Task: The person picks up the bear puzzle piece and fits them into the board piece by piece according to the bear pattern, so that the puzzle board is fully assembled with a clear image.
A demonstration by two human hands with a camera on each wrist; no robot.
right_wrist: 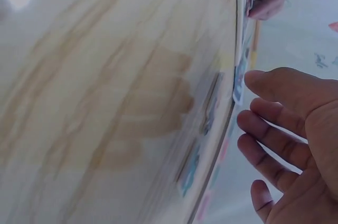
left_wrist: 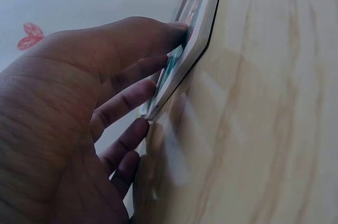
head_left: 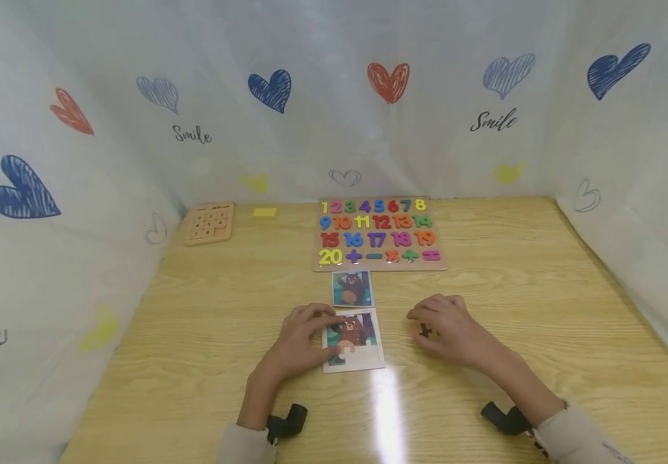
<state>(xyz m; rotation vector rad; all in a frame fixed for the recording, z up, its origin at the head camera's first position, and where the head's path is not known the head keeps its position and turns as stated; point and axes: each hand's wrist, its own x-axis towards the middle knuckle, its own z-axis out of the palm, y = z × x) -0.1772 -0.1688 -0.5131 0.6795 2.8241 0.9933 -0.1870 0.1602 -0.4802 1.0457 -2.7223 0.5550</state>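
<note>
right hand (head_left: 450, 332) nearer, fingers apart, puzzle piece (head_left: 425, 330) beneath, right of frame centre; left hand (head_left: 301, 340) loose on puzzle board (head_left: 369, 361).

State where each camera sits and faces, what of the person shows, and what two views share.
Head: on the head, facing forward and down at the table; left hand, right hand and sleeves show.
Left wrist: on that wrist, facing the puzzle; only the left hand shows.
Right wrist: on that wrist, looking at loose pieces; right hand and left hand show.
Both wrist views share the left hand and puzzle.
</note>
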